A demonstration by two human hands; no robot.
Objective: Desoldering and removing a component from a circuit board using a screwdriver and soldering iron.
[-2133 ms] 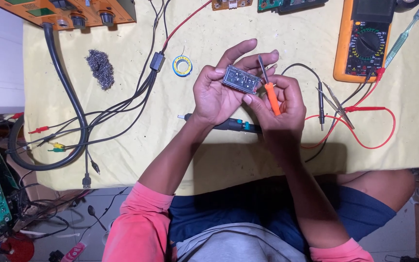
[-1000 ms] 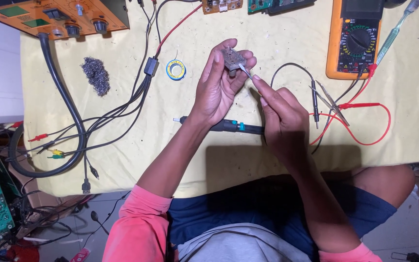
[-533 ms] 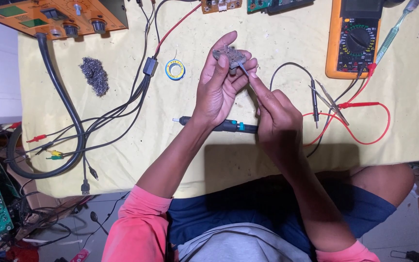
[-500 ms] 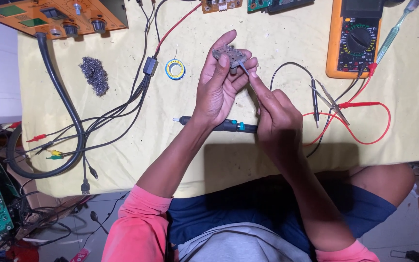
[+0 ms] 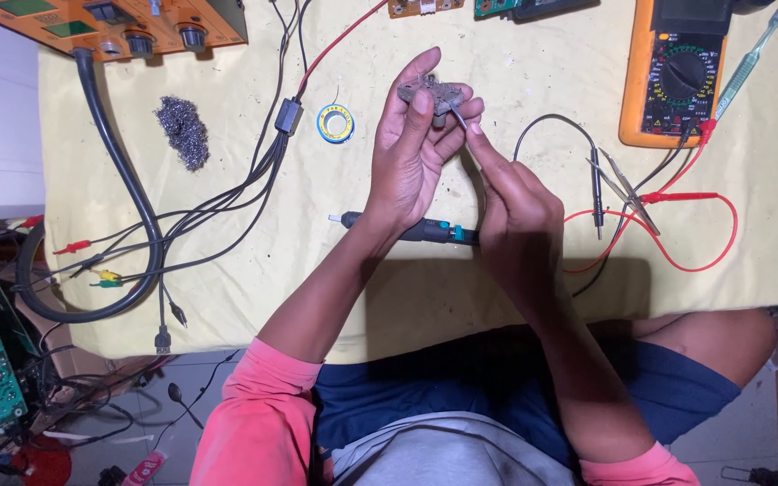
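- The left hand (image 5: 407,157) is curled, thumb and fingertips clamped on a small circuit board (image 5: 431,90) raised above the table (image 5: 533,297), toward its far edge.
- The right hand (image 5: 515,220) pinches a thin metal tool (image 5: 455,115), its tip touching the board.

A matt yellow cloth (image 5: 515,297) covers the table. At upper left lies a rough, dull grey wad of steel wool (image 5: 183,131). The multimeter (image 5: 674,72) at upper right has a smooth orange plastic shell. Thin metal tweezers (image 5: 628,189) glint beside glossy red leads (image 5: 704,256). The small board (image 5: 432,94) at upper centre looks dull brown.
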